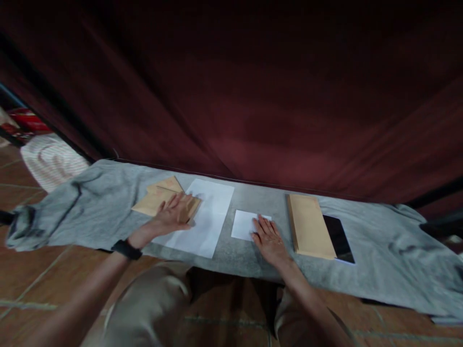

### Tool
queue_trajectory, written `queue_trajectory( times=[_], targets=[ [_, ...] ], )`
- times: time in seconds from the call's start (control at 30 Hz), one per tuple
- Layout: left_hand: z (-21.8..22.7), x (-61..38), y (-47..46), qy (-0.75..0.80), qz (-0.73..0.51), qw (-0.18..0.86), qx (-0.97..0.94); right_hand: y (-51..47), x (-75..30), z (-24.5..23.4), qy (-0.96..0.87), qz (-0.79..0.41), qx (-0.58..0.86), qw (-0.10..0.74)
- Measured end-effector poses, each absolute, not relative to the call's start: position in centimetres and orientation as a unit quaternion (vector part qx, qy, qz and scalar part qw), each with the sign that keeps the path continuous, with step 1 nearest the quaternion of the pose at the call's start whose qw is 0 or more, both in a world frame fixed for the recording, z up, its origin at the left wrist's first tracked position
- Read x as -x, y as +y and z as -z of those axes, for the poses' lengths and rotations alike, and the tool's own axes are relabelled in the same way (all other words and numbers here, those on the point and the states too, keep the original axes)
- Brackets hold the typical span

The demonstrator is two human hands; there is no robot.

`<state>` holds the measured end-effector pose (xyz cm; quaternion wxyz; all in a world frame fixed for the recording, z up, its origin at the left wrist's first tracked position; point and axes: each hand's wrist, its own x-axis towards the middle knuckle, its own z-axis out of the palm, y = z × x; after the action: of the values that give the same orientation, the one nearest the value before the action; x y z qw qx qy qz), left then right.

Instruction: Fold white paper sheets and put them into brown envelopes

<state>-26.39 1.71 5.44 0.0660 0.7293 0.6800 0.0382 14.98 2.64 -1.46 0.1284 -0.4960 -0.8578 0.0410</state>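
Observation:
My left hand (171, 212) lies with fingers spread over a small pile of brown envelopes (150, 200), which partly overlaps white paper sheets (210, 217). Whether the palm presses on the envelopes is hard to make out. On the right half of a folded white paper (241, 225), my right hand (267, 238) rests with its fingers stretched out flat. To the right of that hand stands a neat stack of brown envelopes (311, 226). A dark tablet-like device (340, 238) sticks out from beneath the stack.
A grey cloth (108, 207) covers the long, narrow table. Behind it hangs a dark red curtain (253, 120). Striped white fabric (58, 159) and a red object (31, 119) are at the far left. Below is a tiled floor (29, 274).

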Motion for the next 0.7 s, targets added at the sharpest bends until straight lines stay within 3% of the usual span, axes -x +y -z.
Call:
queue_trajectory(
  times=[0.23,0.5,0.7],
  targets=[
    [-4.8,31.0,-1.6,0.634,0.016,0.101,-0.766,3.1,-14.5,-0.3,-0.859,-0.041,0.49,0.143],
    [-5.0,29.6,-1.1,0.619,0.023,0.045,-0.783,3.2,-12.5,-1.7,-0.866,-0.077,0.472,0.149],
    [-6.5,26.8,-1.7,0.655,-0.003,-0.064,-0.753,3.0,-11.4,-2.3,-0.859,-0.152,0.448,0.194]
  ],
)
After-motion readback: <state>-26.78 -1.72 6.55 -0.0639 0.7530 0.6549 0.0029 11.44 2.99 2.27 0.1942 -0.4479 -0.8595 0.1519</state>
